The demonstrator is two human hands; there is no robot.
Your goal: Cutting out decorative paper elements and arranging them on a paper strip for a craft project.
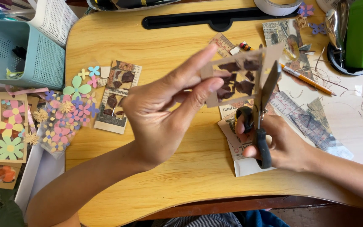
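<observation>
My left hand (164, 113) holds up a small tan card (237, 80) with dark brown torn pieces stuck on it, pinched between thumb and fingers above the wooden lap desk (156, 42). My right hand (276, 145) grips black-handled scissors (260, 122), blades pointing up and closed around the card's right edge. Under the right hand lie printed paper scraps (242, 162).
A similar decorated card (116, 96) lies on the desk at left, beside paper flowers in packets (64, 122). A teal basket (19, 54) stands at far left. A pencil (307, 80), rulers, paper clippings and a green object (360, 33) sit at right.
</observation>
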